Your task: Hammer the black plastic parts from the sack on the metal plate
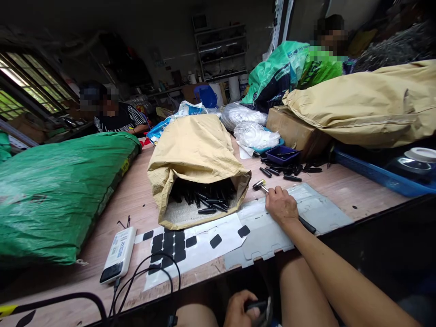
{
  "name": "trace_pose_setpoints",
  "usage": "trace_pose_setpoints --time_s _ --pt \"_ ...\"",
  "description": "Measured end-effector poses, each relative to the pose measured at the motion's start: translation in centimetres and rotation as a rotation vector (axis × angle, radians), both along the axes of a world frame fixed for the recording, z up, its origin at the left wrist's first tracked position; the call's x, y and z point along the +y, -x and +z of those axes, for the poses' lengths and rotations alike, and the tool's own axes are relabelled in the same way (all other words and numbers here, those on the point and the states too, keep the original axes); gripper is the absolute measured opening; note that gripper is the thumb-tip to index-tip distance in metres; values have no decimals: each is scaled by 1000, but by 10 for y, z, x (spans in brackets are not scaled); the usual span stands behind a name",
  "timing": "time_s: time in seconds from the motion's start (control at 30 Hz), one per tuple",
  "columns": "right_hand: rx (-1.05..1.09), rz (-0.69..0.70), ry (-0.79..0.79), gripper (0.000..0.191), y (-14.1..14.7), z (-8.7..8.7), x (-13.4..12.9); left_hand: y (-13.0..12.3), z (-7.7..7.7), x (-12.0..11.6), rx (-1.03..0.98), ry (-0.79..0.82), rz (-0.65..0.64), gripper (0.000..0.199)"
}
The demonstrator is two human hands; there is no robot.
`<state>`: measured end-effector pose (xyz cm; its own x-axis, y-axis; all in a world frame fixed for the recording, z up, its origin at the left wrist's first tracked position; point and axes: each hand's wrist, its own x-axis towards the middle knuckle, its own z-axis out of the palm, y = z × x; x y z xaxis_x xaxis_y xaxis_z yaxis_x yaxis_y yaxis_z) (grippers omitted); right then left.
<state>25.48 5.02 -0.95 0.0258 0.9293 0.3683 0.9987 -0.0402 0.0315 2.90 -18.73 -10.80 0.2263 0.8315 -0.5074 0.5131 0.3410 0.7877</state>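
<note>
My right hand is closed over the shaft of a small hammer, which lies on a grey sheet on the table. The hammer's head has a dark face and a yellowish one, and the end of its black grip sticks out behind my wrist. Low in the picture, below the table edge, my left hand curls around a dark object whose kind I cannot make out. Past the hammer lie several black tapered tubular pieces. More of them fill the open mouth of a tan woven sack.
A white sheet with black rounded stickers, a white power bank and black cables are at the front. A green sack bulks at left. A purple tray, carton and blue tray stand right. Two people sit beyond.
</note>
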Motion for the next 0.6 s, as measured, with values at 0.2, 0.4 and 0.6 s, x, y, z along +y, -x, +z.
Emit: trace_pose_setpoints --time_s 0.2,0.4,0.6 --pt "-8 3 5 28 0 1 0 -8 1 26 193 257 86 46" --pt "-7 7 10 28 0 0 -1 -11 67 27 105 -238 -229 43" --pt "9 8 9 28 0 0 -1 38 135 133 342 -890 212 19"
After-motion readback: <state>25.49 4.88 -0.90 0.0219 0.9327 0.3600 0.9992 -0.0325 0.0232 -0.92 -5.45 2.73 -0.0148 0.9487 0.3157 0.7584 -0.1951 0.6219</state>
